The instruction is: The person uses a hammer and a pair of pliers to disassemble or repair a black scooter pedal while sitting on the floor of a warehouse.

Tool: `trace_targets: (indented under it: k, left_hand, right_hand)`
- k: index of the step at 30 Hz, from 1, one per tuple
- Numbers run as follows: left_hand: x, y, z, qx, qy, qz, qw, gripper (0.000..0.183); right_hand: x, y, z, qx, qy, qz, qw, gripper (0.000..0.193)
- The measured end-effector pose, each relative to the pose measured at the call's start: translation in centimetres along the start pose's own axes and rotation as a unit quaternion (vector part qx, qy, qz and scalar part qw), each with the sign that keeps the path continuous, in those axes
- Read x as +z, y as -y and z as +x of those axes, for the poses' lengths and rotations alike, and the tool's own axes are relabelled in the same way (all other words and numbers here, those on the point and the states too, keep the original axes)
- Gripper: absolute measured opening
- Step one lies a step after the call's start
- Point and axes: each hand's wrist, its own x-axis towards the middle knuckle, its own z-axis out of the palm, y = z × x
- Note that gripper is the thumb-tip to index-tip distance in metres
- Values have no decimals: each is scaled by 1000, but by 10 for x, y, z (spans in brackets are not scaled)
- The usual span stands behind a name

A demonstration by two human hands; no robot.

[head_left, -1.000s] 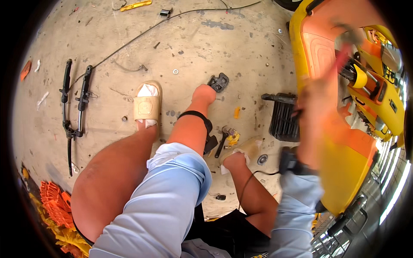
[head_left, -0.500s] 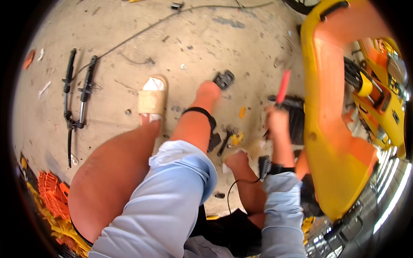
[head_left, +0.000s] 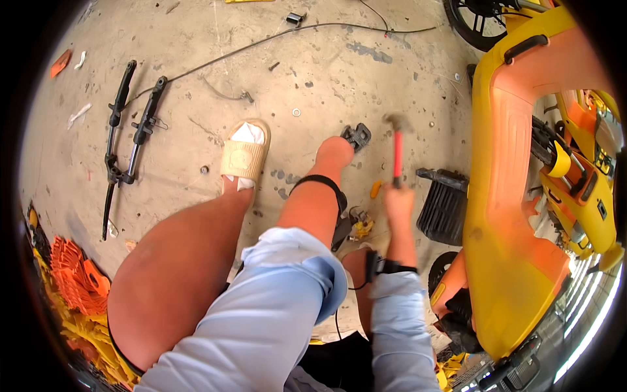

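Note:
In my right hand [head_left: 398, 200] is a hammer [head_left: 398, 154] with a red and black handle, its blurred head pointing away from me. My left hand [head_left: 334, 153] is closed on a small black slotted part [head_left: 357, 136] held low over the floor. The hammer head hangs right of that part, apart from it. A small yellow piece [head_left: 376, 189] lies just left of my right hand. Closer to me, a yellow and metal part [head_left: 361, 224] is partly hidden by my left arm.
A black ribbed plastic piece [head_left: 443, 206] lies beside a large yellow and orange scooter body panel [head_left: 481, 261]. A black fork assembly [head_left: 124, 171] and a long cable [head_left: 261, 40] lie on the left. Orange parts [head_left: 75, 274] pile up at lower left.
My right hand has swung the hammer leftward, from near the black ribbed piece toward my left hand. The left hand keeps its hold on the black part. The whole view has shifted slightly.

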Motion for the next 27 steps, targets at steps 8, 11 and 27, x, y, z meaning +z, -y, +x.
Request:
trace_targets:
  k: [8, 11, 27]
  left_hand:
    - [8, 28, 6, 4, 188, 84, 979, 31]
    - [5, 1, 3, 29, 198, 95, 975, 29]
    - [6, 13, -31, -85, 52, -110, 989, 39]
  right_hand:
    - [-199, 198, -40, -243, -63, 384, 889, 37]
    - [-91, 52, -7, -218, -96, 527, 816, 20]
    - [14, -16, -62, 248, 101, 349, 898, 22]
